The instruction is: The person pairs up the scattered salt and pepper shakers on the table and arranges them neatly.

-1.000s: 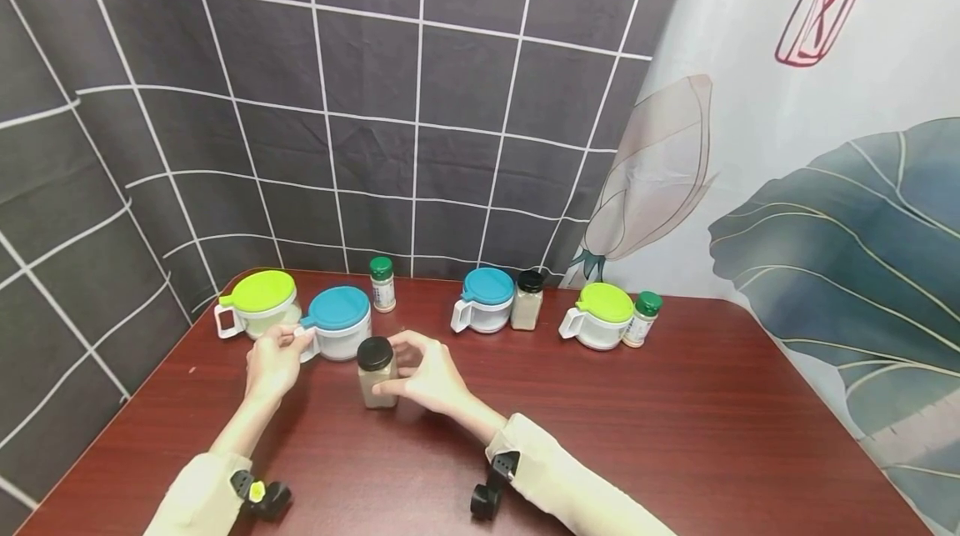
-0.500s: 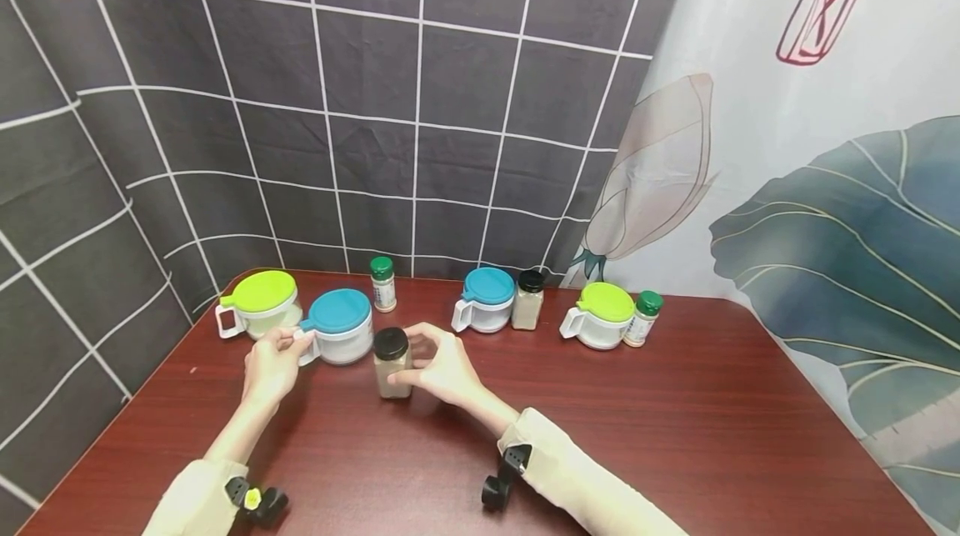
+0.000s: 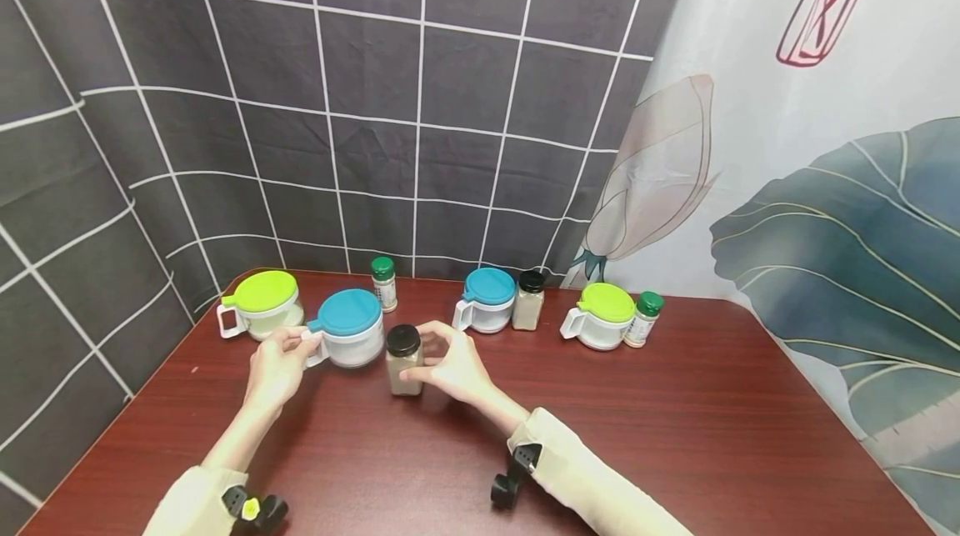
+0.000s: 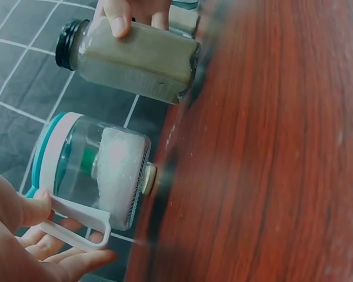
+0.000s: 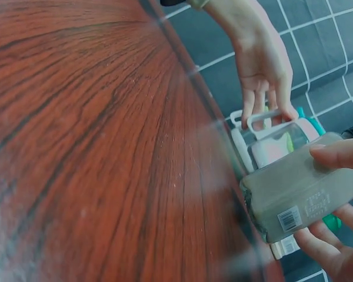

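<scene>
My left hand (image 3: pixel 274 369) pinches the white handle of a clear seasoning pot with a blue lid (image 3: pixel 350 315). White grains fill part of this pot (image 4: pixel 120 170) in the left wrist view. Just to its right, my right hand (image 3: pixel 455 365) grips a squarish glass spice jar (image 3: pixel 405 369) by its sides, thumb in front. The jar has a black lid and pale brown powder inside; a barcode shows on its base (image 5: pixel 300 211) in the right wrist view. Both containers are upright and slightly apart. Whether their bases touch the table is hard to tell.
A green-lidded pot (image 3: pixel 260 294) stands at the left, and a green-capped shaker (image 3: pixel 384 286) stands behind. Toward the right are another blue-lidded pot (image 3: pixel 487 303), a black-lidded jar (image 3: pixel 528 303), a green-lidded pot (image 3: pixel 602 318) and a shaker (image 3: pixel 642 321) on the red-brown table (image 3: pixel 675 436).
The right hand has moved the spice jar to the right and slightly back. The left hand has shifted the blue-lidded pot a little to the right.
</scene>
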Motion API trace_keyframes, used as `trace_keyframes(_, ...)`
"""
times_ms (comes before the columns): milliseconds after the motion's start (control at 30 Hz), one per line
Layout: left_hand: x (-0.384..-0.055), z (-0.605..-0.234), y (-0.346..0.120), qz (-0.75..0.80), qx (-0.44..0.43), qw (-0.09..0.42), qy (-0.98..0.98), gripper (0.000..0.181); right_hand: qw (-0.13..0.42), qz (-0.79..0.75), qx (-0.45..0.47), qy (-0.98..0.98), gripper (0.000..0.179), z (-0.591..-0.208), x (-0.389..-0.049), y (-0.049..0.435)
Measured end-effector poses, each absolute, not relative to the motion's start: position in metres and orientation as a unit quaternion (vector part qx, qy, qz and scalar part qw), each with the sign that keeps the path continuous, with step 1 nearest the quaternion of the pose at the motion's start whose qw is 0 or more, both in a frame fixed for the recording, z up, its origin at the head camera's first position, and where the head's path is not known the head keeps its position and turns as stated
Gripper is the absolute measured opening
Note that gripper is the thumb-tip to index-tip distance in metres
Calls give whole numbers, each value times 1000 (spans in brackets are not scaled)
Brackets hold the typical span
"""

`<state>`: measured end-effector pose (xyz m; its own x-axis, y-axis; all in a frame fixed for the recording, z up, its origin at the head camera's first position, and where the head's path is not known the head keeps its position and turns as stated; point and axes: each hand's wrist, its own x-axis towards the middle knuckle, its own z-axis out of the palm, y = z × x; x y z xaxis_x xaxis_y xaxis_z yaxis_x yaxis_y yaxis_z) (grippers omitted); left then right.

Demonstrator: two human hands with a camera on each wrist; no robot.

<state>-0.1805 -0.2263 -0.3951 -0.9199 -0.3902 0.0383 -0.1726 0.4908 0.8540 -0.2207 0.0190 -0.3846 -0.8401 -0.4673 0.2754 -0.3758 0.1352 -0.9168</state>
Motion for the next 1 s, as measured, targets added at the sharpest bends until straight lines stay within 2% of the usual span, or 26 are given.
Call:
trace_keyframes(167, -179, -394, -222, -474, 159, 117, -858, 34, 37, -591, -277, 757, 41, -388, -227, 25)
trace_keyframes(433, -178, -396, -215, -488, 150, 109, -853, 33, 33, -604, -265, 751, 48, -416, -248, 33)
trace_keyframes(1000, -176, -396, -194, -518, 130, 95, -840, 28, 4, -598, -267, 756, 50, -418, -252, 55)
